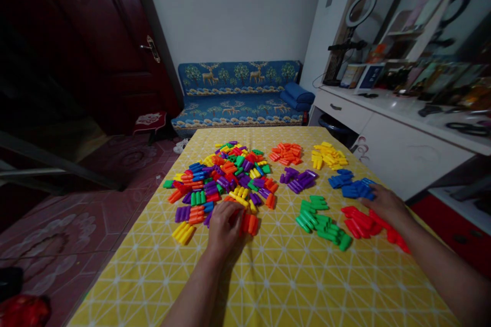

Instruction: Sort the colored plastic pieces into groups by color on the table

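In the head view, connecting plastic blocks (226,179) lie in a jumbled, many-coloured heap left of centre on the worktop (264,278), which wears a yellow patterned tablecloth (307,294). Each looks like a short row of joined tubes; I judge them light, stiff and hard to break, though the glossy faces may slip a little, so the best hold is probably a fingertip pinch across the ribbed sides. The left hand (224,227), low in the middle of the frame, is at the near edge of the heap with its fingers curled inward; whether they pinch a block cannot be told. An orange-red block (251,225) lies just to its right, and yellow blocks (183,233) sit a little way to its left. The right hand (383,204), at the right of the frame, reaches to the blue blocks (355,190), fingertips at their right end, but its grip is not clear. Red blocks (360,222) lie just below it, partly behind the wrist. Between the hands lie green blocks (326,227), with purple blocks (303,181) farther up and orange blocks (286,153) beyond, left of another yellow group (329,157).
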Tool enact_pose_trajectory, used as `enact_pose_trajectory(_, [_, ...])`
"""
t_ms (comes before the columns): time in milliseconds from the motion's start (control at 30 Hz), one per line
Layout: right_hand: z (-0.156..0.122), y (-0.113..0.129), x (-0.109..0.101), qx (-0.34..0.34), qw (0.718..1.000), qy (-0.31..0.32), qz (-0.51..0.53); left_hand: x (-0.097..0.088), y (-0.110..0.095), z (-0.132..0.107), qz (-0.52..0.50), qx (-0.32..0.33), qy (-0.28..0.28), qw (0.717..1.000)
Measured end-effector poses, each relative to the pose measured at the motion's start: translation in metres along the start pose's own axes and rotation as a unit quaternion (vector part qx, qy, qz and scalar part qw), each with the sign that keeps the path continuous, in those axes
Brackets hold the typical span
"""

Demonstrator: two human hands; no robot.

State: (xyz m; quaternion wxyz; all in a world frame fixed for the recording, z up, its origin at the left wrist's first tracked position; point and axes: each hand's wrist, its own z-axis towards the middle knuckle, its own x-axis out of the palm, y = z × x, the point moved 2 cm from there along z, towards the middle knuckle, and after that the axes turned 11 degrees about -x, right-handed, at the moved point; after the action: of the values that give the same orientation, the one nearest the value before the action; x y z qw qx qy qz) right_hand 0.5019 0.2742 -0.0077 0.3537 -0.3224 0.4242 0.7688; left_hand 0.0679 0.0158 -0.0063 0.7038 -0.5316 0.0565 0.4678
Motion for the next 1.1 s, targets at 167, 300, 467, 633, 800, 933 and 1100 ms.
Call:
enact_pose_trajectory(167, [-0.004,0.019,-0.008,0.017,0.997,0.04,-0.057,-0.001,-0.002,0.0,-0.005,-0.003,0.004,1.0])
enact_pose_trajectory(300, [-0.043,0.061,-0.012,-0.145,0.982,0.033,-0.117,-0.001,-0.002,0.0,-0.008,-0.008,0.001,1.0])
enact_pose_trajectory(467, [-0.089,0.068,-0.002,-0.232,0.962,0.084,-0.119,-0.001,0.0,-0.001,-0.009,-0.001,-0.001,1.0])
enact_pose_trajectory(633, [-0.094,0.068,-0.012,-0.227,0.959,0.017,-0.169,0.0,-0.001,-0.002,-0.012,0.002,-0.007,1.0])
enact_pose_trajectory(800, [-0.094,0.122,0.004,-0.267,0.961,0.054,-0.057,-0.001,-0.002,-0.002,-0.009,0.002,-0.021,1.0])
enact_pose_trajectory(933, [-0.093,0.147,0.031,-0.269,0.955,0.115,-0.048,-0.007,0.002,-0.002,0.006,-0.013,-0.066,0.998])
enact_pose_trajectory(1100, [-0.084,0.169,0.033,-0.261,0.952,0.118,-0.108,-0.014,0.003,-0.001,0.07,-0.064,-0.112,0.989])
